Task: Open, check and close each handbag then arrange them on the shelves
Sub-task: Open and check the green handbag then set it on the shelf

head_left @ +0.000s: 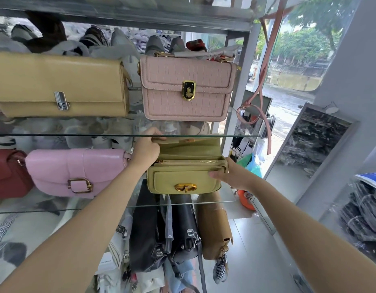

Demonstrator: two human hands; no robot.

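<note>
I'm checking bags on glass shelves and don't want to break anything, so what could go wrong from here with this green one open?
1. The green bag sits near the front edge of the lower glass shelf; tugging the flap could pull it off.
2. The left hand holds the raised flap right under the upper glass shelf; lifting further may knock the glass or the pink bag above.
3. The right hand only steadies one end, so the bag might twist.
</note>
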